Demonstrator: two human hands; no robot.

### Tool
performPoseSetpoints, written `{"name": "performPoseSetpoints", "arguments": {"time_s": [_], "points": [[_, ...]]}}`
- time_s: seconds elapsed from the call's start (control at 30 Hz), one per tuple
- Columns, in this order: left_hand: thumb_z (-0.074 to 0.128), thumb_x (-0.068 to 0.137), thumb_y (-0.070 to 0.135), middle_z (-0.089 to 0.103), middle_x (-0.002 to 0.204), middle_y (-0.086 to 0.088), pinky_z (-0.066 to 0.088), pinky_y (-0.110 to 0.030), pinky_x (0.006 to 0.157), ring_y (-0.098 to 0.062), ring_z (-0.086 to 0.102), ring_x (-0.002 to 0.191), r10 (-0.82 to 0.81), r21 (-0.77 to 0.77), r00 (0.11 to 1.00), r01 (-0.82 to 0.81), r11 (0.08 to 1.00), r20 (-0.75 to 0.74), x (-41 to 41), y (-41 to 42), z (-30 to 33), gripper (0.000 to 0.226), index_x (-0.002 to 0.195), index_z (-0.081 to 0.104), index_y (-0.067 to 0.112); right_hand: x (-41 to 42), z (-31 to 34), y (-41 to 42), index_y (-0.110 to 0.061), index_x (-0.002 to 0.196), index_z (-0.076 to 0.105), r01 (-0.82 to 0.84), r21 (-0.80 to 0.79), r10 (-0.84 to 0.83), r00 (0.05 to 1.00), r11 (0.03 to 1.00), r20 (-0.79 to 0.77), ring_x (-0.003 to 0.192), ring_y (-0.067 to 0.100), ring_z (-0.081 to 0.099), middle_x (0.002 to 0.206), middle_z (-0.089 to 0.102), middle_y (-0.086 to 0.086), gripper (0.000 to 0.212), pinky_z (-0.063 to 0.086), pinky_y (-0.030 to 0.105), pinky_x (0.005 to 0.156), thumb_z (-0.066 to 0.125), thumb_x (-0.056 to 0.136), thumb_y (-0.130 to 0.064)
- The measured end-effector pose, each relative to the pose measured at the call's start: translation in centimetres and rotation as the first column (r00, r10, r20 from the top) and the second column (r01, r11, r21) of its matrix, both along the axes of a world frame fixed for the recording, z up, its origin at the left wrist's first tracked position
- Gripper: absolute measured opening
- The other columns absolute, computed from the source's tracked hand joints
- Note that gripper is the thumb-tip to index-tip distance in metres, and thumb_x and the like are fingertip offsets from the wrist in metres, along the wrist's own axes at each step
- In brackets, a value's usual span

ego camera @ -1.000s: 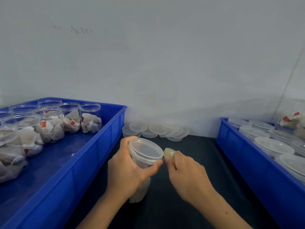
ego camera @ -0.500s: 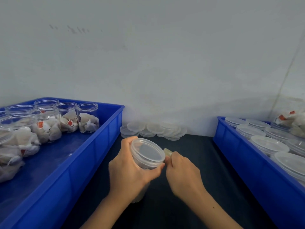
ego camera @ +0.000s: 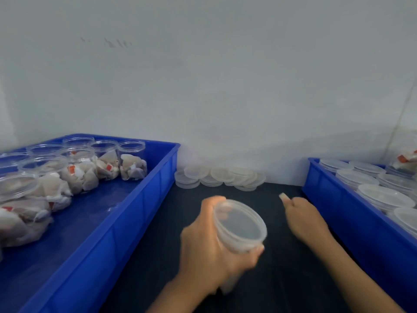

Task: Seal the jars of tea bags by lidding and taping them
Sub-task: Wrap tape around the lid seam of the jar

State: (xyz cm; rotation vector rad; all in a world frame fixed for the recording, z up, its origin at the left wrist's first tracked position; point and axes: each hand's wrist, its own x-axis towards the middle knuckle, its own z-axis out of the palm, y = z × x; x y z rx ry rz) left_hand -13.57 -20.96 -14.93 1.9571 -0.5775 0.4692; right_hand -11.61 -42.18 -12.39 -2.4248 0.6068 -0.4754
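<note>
A person's left hand [ego camera: 208,251] is gripping a clear, lidded plastic jar [ego camera: 240,227] over a dark tabletop [ego camera: 282,279], fingers and thumb curling round the jar's wall just under the lid while the jar is tilting toward the camera, its round translucent top showing as a ribbed oval. The right hand [ego camera: 303,216] is hovering apart from the jar, to its right, fingers curled and pinching a small pale strip of tape [ego camera: 283,196] that is sticking up past the fingertips; motion blur is softening both hands. To the left, a glossy blue plastic crate [ego camera: 126,213] is holding open cylindrical jars [ego camera: 132,160] with threaded rims, each stuffed with crumpled whitish tea bags [ego camera: 133,169] bearing small red tags. To the right, a second blue crate [ego camera: 338,206] is carrying rows of jars already capped with flat, frosted lids [ego camera: 381,195]. Between the crates, against the plain white wall [ego camera: 214,75], loose round lids [ego camera: 225,177] are lying in low, overlapping stacks on the matte black surface.
</note>
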Motion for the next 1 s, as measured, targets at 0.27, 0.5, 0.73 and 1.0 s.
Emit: {"name": "performPoseSetpoints", "arguments": {"time_s": [0.27,0.5,0.73,1.0], "points": [[0.068,0.039,0.075,0.059,0.101,0.025,0.050,-0.025,0.084,0.003,0.058,0.098,0.082,-0.109,0.995,-0.088,0.990,-0.052,2.4,0.0,0.0,0.086,0.115,0.041,0.044,0.4,-2.3,2.1,-0.016,0.071,0.046,-0.154,-0.079,0.158,0.987,0.985,0.039,0.058,0.012,0.043,0.067,0.049,-0.002,0.042,0.031,0.029,0.055,0.031,0.102,-0.040],[0.072,0.039,0.073,0.059,0.102,0.024,0.051,-0.024,0.083,0.004,0.058,0.098,0.058,-0.150,0.996,-0.068,0.986,-0.069,2.7,0.3,-0.2,0.087,0.116,0.042,0.043,-0.3,-3.3,4.6,-0.021,0.061,0.036,-0.178,-0.251,0.220,0.963,0.952,0.153,0.050,0.010,0.037,0.056,0.043,-0.006,0.047,0.027,0.026,0.049,0.038,0.099,-0.048],[0.073,0.039,0.073,0.054,0.106,0.036,0.045,-0.012,0.074,0.014,0.054,0.098,0.034,-0.179,0.998,-0.045,0.983,-0.060,3.1,0.3,-0.4,0.081,0.110,0.043,0.047,-0.2,-4.8,5.4,-0.022,0.064,0.040,-0.174,-0.404,0.223,0.972,0.898,0.077,0.063,0.011,0.050,0.067,0.054,-0.006,0.039,0.041,0.029,0.061,0.037,0.096,-0.045],[0.082,0.039,0.061,0.057,0.107,0.026,0.048,-0.019,0.085,0.009,0.057,0.101,-0.120,-0.324,0.980,0.063,0.944,-0.160,3.8,0.8,-0.8,0.095,0.119,0.039,0.036,-0.4,-3.9,6.2,-0.020,0.116,0.053,-0.476,0.307,0.334,0.847,0.824,0.414,0.105,0.020,0.058,0.113,0.061,0.002,0.023,0.048,0.036,0.093,0.047,0.099,-0.033]]}}
